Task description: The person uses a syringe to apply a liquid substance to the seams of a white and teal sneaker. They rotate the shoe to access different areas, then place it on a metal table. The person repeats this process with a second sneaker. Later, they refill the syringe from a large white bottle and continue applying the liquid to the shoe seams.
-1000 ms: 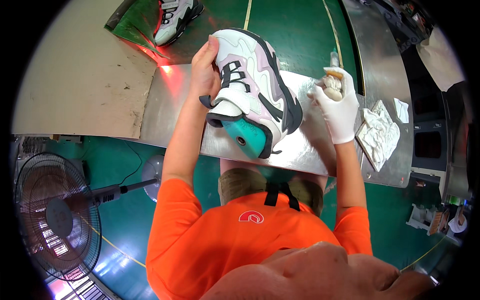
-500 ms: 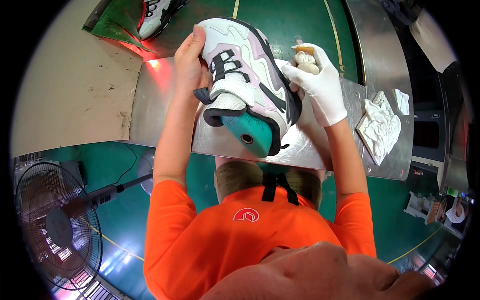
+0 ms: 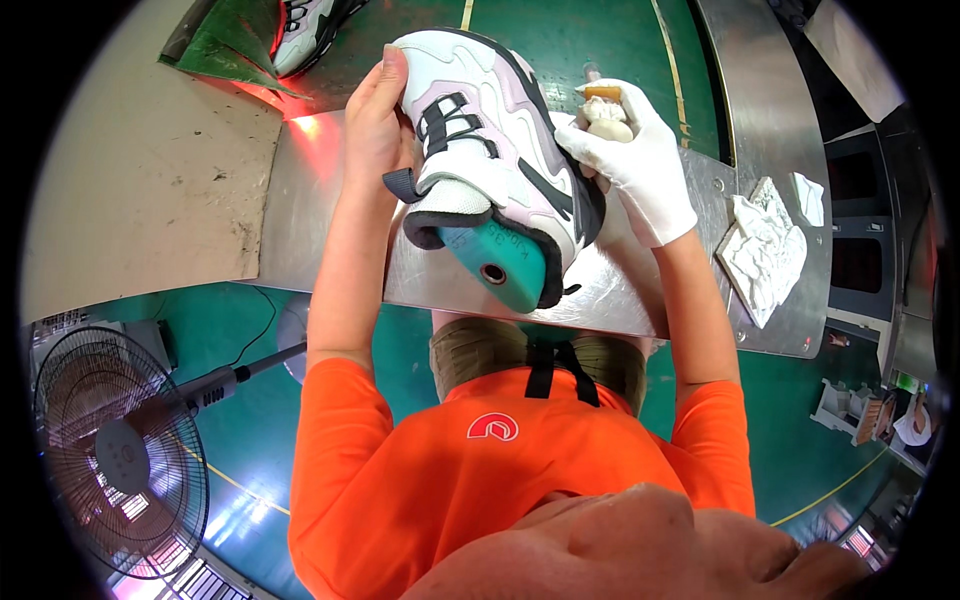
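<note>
A white, lilac and black sneaker is held up above the steel worktop, toe away from me and opening toward me. A teal shoe last with a round hole fills its heel opening. My bare left hand is closed on the sneaker's left side, thumb up near the toe; its other fingers are mostly hidden behind. In a white glove, my right hand is closed round a small tool with a tan block, a whitish wrapped part and a rounded pale end. Its fingertips are against the sole's right side.
Another sneaker lies on the green belt at the far left, beside a green flap and red glow. White cloths lie on the steel worktop at right. A standing fan is at lower left.
Very little differs. The sneaker and both hands keep nearly the same places; the right hand and its small tool have shifted slightly left and up. The far sneaker sits slightly higher in view.
</note>
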### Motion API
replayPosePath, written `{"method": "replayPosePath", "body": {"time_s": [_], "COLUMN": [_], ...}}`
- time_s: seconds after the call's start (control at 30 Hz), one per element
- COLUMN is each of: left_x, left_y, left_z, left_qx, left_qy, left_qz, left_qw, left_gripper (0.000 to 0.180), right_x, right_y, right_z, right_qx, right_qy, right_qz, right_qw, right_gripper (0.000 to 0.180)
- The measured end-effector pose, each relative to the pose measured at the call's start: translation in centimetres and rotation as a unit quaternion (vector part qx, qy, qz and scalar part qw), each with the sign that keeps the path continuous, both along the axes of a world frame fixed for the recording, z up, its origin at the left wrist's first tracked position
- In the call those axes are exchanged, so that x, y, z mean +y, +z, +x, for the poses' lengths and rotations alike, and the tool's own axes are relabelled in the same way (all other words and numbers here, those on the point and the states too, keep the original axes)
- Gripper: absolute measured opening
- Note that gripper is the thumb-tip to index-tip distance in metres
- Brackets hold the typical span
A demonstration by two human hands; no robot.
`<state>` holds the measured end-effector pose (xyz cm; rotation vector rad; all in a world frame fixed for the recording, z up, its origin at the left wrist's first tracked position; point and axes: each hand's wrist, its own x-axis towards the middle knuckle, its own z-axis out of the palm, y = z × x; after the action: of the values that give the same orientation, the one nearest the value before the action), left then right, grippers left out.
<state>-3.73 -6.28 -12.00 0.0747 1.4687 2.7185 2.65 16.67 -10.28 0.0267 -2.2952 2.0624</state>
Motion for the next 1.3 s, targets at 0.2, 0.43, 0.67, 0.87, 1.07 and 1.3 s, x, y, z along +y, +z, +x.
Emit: {"method": "replayPosePath", "body": {"time_s": [0.2,0.43,0.67,0.87,1.07,1.3], "left_x": [-0.1,-0.2,0.0,-0.3,-3.2,-4.0], "left_y": [-0.2,0.0,0.2,0.3,0.5,-1.9], "left_z": [-0.2,0.2,0.3,0.0,-0.7,-2.3], "left_qx": [0.002,0.007,0.032,0.048,0.039,0.014], "left_qy": [0.000,-0.007,-0.018,-0.022,-0.097,-0.139], "left_qz": [0.004,0.009,0.011,-0.001,-0.101,-0.271], "left_qw": [1.000,1.000,0.999,0.999,0.989,0.952], "left_gripper": [0.039,0.038,0.037,0.035,0.037,0.036], "right_x": [0.3,0.5,1.7,3.2,2.1,-0.7], "right_y": [-0.2,0.7,0.5,3.7,12.6,16.3], "right_z": [-0.1,0.5,0.7,3.8,11.3,14.7], "right_qx": [0.003,-0.055,-0.013,0.110,0.364,0.376], "right_qy": [0.006,0.005,-0.052,-0.166,-0.046,0.060], "right_qz": [-0.006,-0.106,-0.107,0.120,0.439,0.481], "right_qw": [1.000,0.993,0.993,0.973,0.820,0.789], "right_gripper": [0.046,0.041,0.041,0.041,0.047,0.017]}}
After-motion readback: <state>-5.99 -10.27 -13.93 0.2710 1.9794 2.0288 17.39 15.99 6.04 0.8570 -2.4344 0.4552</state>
